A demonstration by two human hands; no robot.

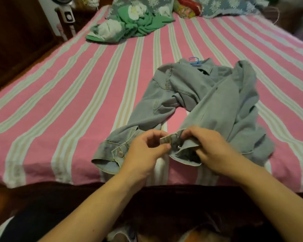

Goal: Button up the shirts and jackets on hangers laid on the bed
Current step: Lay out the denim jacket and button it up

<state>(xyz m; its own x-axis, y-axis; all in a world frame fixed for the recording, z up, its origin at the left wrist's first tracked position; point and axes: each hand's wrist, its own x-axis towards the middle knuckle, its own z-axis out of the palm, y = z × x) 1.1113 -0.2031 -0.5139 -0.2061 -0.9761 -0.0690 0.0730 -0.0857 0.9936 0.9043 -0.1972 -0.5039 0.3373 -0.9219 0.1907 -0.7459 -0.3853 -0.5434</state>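
Denim jacket (208,102) lies on the bed (77,95), long axis running from the blue hanger (194,61) at its far collar down to the near hem. Left hand (143,152) pinches the cuff (180,149) beside a metal button (179,147); right hand (212,149) grips the same cuff. Green garment (129,27) sits far back near the pillows.

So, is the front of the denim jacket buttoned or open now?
Open. The denim jacket front panels lie apart, pink bed sheet showing between; both hands pinch the right cuff.
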